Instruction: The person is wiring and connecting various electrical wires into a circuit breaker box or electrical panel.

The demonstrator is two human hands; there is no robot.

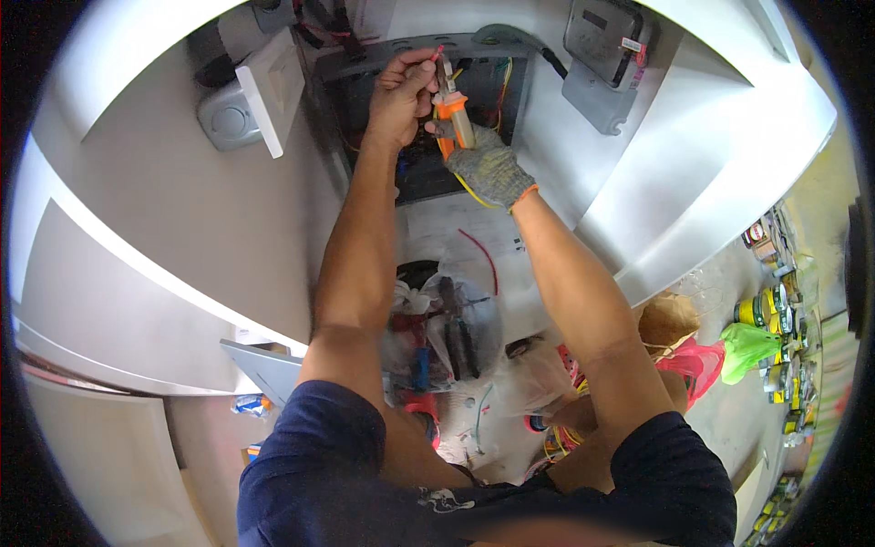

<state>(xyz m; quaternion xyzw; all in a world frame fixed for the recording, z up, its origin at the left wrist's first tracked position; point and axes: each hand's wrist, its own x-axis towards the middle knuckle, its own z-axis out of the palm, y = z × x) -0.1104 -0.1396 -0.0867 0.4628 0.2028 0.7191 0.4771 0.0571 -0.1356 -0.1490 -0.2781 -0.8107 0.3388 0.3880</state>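
Inside a white cabinet, both my arms reach up to a dark electrical box (pixel 428 189) with coloured wires in it. My right hand (pixel 492 170), in a grey knit glove, grips pliers (pixel 458 117) with orange and cream handles. Their jaws point up, close by a red wire (pixel 439 52). My bare left hand (pixel 397 102) pinches that red wire beside the jaws. Whether the jaws touch the wire is too small to tell. A yellow wire (pixel 474 193) runs below the gloved hand.
A meter (pixel 597 50) hangs on the right wall; a grey device (pixel 230 118) and a white panel (pixel 272 91) are at left. Below lie a cut red wire (pixel 481 255) and a clear plastic bag of tools (pixel 483 333). Cans (pixel 752 310) and a green bag (pixel 747 349) stand right.
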